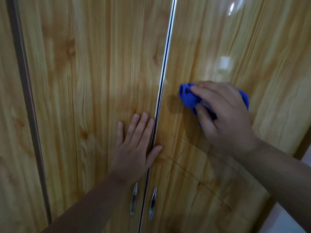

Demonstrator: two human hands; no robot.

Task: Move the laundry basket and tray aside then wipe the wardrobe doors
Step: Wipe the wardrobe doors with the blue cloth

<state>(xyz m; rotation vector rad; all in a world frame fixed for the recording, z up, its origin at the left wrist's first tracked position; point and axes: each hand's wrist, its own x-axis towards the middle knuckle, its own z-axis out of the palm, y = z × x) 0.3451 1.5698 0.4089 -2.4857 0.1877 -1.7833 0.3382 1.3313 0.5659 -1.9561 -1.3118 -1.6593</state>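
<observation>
Wardrobe doors (92, 81) in glossy pine-grain finish filled nearly the whole head view, so their top and bottom edges were cut off. A chrome strip (165, 56) ran down the seam between the left door and the right door (235, 39). Two slim metal handles (134, 199) sat low on either side of it, the left one partly behind the left forearm.

The left hand (134, 148) lay flat on the left door just beside the strip. Its fingers were straight and slightly apart, and the thumb reached across the strip onto the right door.

The right hand (225, 111) pressed a bunched blue cloth (186, 96) against the right door, close to the seam. Its fingers were laid over the cloth and its thumb was tucked under, pinching it. Most of the cloth was hidden beneath the palm, with only its left bulge and a right edge showing.

At far left, another panel (10, 132) was cropped by the frame and blurred. Bright glare on the upper right door washed out the grain there. A pale surface (282, 219) at the lower right corner was too blurred to identify.
</observation>
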